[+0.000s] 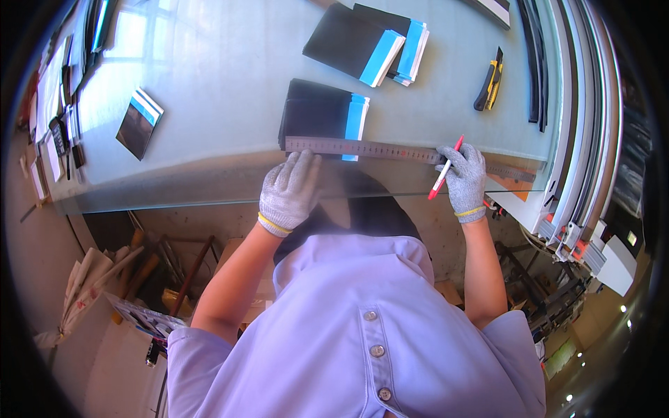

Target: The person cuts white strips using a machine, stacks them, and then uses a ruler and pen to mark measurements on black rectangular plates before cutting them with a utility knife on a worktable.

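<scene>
A long steel ruler [390,150] lies across the near side of a stack of dark sheets with blue and white end strips [317,111]. My left hand [289,191], in a grey glove with a yellow cuff, lays its fingers out straight with the tips at the ruler's left end; its thumb is hidden. Farther right, my gloved right hand [465,181] is closed round a white and red pen [440,178]. The same hand rests over the ruler, which shows again beyond it on the right.
Two more stacks of dark sheets [345,42] lie farther back. A yellow and black utility knife [490,80] is at the right, near dark strips [533,70]. One small dark piece [139,122] lies left. The glass tabletop [209,83] ends just before me; metal rails [599,104] border its right side.
</scene>
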Available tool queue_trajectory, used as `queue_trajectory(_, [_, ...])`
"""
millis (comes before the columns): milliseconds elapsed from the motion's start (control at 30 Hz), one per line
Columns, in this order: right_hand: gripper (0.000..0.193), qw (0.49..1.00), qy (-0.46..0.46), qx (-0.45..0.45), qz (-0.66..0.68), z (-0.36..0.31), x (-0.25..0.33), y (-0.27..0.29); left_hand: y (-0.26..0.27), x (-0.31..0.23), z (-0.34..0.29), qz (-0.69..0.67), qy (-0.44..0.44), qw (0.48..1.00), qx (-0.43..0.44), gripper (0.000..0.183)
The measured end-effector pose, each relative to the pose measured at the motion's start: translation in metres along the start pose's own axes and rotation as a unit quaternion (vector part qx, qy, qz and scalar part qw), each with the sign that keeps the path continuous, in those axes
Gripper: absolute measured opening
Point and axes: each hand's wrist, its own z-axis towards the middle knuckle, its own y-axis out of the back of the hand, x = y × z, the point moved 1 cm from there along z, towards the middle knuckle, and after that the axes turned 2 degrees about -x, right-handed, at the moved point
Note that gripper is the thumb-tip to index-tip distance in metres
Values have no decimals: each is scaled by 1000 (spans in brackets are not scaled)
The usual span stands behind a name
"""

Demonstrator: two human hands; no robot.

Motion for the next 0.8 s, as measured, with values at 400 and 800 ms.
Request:
queue_trajectory(400, [26, 924, 47, -7, 380, 18, 132, -71, -1, 0, 1, -9, 1, 1000, -15, 58])
queue_trajectory(800, [15, 941, 77, -64, 323, 19, 137, -90, -2, 0, 1, -13, 8, 1000, -16, 59])
